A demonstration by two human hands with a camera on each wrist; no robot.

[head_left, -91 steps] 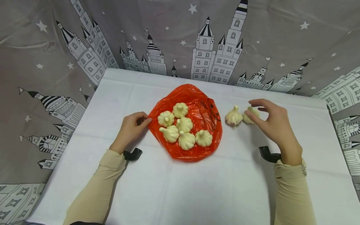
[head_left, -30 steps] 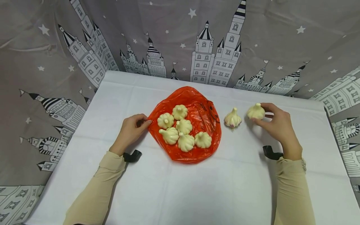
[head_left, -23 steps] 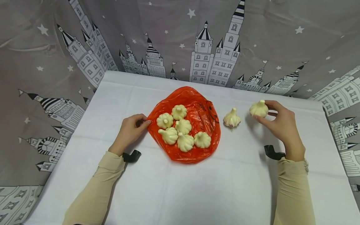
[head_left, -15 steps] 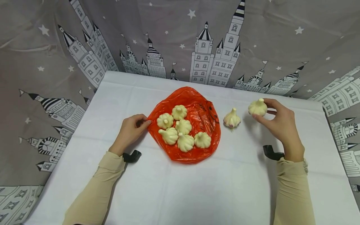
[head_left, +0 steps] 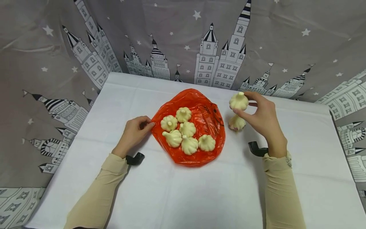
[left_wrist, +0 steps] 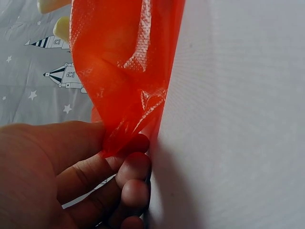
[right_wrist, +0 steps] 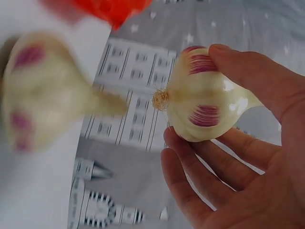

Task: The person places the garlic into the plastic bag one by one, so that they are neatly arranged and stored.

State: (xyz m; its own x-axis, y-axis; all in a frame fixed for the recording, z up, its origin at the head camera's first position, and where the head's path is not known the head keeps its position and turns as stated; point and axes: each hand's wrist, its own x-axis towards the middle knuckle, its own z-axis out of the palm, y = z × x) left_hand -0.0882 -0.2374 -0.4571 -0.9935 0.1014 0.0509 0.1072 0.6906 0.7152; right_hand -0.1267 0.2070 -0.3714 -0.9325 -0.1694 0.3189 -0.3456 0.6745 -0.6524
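My left hand (head_left: 133, 134) pinches the left edge of a red plastic bag (head_left: 211, 119); the left wrist view shows the bag's corner (left_wrist: 119, 136) between thumb and fingers. Several pale garlic bulbs (head_left: 187, 129) lie on the bag, mostly on its left and front parts. My right hand (head_left: 261, 114) holds one garlic bulb (head_left: 239, 101) raised above the table, stem up. In the right wrist view this bulb (right_wrist: 200, 95) has purple streaks and a tuft of roots. Below it on the table stands another garlic bulb (head_left: 236, 123), partly covered by the held one in the head view.
A white cloth (head_left: 200, 197) covers the table. Behind and at the sides hangs a grey curtain (head_left: 171, 19) printed with castles and stars. A black strap piece (head_left: 135, 158) juts from the left wrist, and a similar one (head_left: 257, 149) from the right.
My right hand closed on the farther-right garlic bulb and lifted it. It then carried the bulb left, over the other loose one. The left hand and the bag have stayed in place.
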